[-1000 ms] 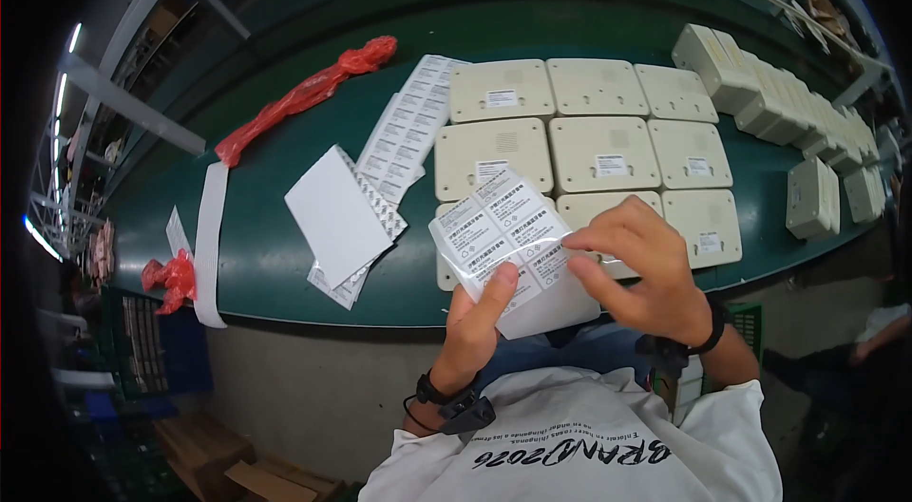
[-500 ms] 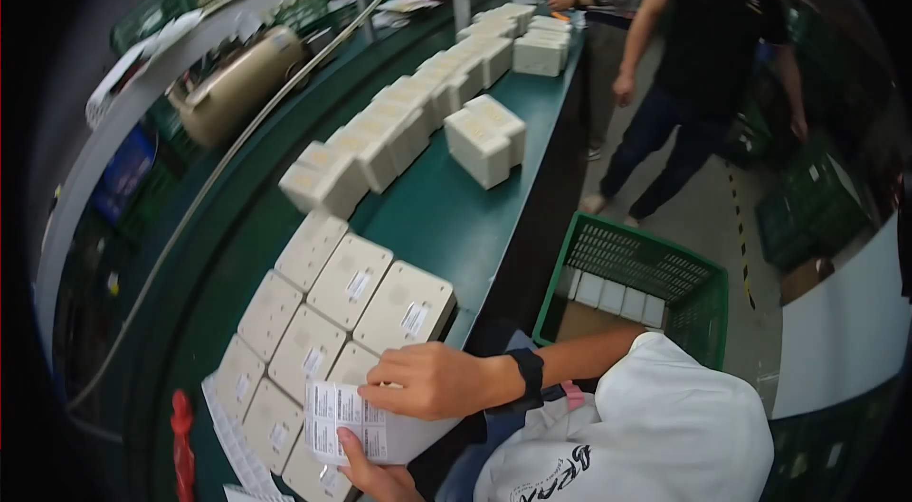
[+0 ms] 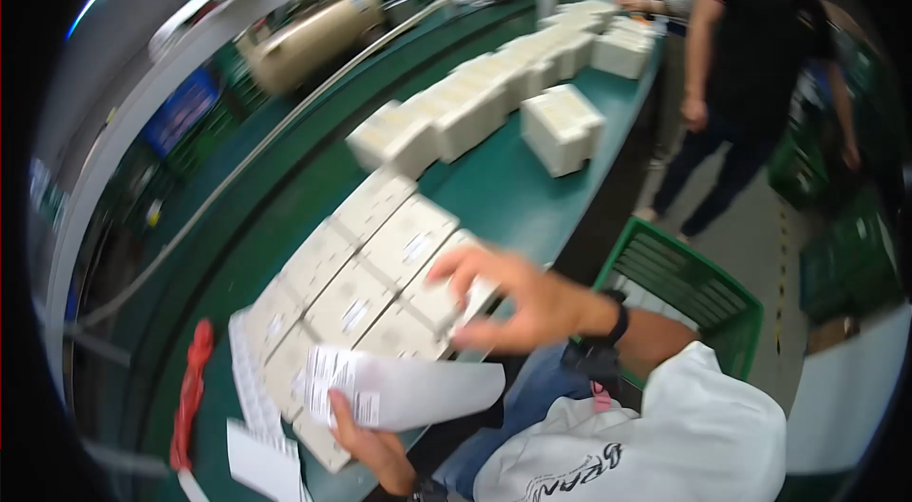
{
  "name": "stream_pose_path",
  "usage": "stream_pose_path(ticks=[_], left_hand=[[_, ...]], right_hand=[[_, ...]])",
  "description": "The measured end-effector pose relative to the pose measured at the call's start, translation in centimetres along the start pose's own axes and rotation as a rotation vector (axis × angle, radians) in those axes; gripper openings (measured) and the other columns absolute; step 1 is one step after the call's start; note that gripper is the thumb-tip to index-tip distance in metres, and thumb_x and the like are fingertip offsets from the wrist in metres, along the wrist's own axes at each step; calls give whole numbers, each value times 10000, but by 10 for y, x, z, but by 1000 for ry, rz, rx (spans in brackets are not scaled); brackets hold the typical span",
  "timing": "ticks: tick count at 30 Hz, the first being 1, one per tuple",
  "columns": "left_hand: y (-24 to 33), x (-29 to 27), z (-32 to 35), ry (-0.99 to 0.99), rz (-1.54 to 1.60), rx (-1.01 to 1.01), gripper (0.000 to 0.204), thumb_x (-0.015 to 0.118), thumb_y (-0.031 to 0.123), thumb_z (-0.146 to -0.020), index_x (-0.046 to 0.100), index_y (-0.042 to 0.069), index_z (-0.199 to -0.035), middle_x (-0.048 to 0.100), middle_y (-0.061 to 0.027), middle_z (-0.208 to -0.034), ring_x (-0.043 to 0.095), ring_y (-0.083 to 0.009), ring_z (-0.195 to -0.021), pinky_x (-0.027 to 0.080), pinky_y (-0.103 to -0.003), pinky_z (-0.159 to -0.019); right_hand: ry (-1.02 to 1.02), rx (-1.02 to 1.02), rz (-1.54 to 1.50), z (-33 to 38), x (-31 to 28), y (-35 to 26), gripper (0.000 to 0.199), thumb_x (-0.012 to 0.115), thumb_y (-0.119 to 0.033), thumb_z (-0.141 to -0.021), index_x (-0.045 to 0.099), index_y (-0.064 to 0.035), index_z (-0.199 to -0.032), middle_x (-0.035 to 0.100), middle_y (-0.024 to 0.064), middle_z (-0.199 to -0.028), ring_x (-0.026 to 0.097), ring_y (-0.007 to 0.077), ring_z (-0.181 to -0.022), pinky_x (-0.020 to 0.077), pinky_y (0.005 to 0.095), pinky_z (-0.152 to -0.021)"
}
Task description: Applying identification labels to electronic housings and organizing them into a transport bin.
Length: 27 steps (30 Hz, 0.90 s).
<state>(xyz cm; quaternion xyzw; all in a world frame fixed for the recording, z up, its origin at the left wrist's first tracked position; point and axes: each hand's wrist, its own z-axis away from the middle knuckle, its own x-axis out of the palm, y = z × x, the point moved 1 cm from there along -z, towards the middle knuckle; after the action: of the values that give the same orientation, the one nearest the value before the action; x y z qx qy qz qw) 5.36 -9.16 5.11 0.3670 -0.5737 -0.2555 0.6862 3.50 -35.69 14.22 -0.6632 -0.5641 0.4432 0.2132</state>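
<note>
Green table's (image 3: 532,208) near edge: left hand (image 3: 375,445) pinches label sheet (image 3: 399,393); right hand (image 3: 518,298), fingers spread, tops cream boxes (image 3: 380,274).

Cream boxes (image 3: 380,265); green table (image 3: 494,189); white label sheet (image 3: 399,388), black print; red strap (image 3: 190,393); green crate (image 3: 684,284).

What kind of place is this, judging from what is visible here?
Probably a factory packing or labelling line. A long green conveyor belt carries rows of cream boxes, the left hand holds a label sheet, and a green crate stands beside the belt.
</note>
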Motion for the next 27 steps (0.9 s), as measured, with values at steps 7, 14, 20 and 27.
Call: stream_pose_path(ticks=[7, 14, 20, 27], left_hand=[[12, -27, -12, 36, -69, 46, 426, 524, 172, -1000, 448, -25, -1371, 609, -139, -1242, 633, -237, -1080, 522, -364, -923], [9, -32, -19, 17, -29, -31, 440, 517, 154, -1000, 417, -21, -1391, 592, -124, -1266, 612, -219, -1112, 511, -346, -938], [12, -34, -15, 4, -63, -57, 444, 513, 148, -1000, 410, -20, -1398, 595, -124, -1255, 616, -208, -1098, 511, -338, -933], [12, -32, -16, 2, -78, -87, 455, 522, 137, -997, 399, -17, -1407, 590, -120, -1262, 606, -199, -1113, 501, -331, -945]], right_hand=[[-6, 320, -253, -71, -31, 99, 144, 635, -144, -938, 514, -78, -978, 598, 18, -986, 552, 67, -857, 475, 230, -758], [29, 502, 49, -141, -10, 188, 223, 663, -182, -930, 546, -42, -1058, 585, 3, -782, 531, 60, -657, 446, 223, -563], [1, 556, 148, -164, 5, 202, 317, 675, -192, -911, 569, -4, -1144, 590, 21, -736, 514, 64, -604, 418, 219, -513], [-71, 639, 139, -172, 1, 201, 323, 693, -191, -884, 601, 8, -1122, 610, 21, -703, 498, 65, -560, 397, 219, -484]])
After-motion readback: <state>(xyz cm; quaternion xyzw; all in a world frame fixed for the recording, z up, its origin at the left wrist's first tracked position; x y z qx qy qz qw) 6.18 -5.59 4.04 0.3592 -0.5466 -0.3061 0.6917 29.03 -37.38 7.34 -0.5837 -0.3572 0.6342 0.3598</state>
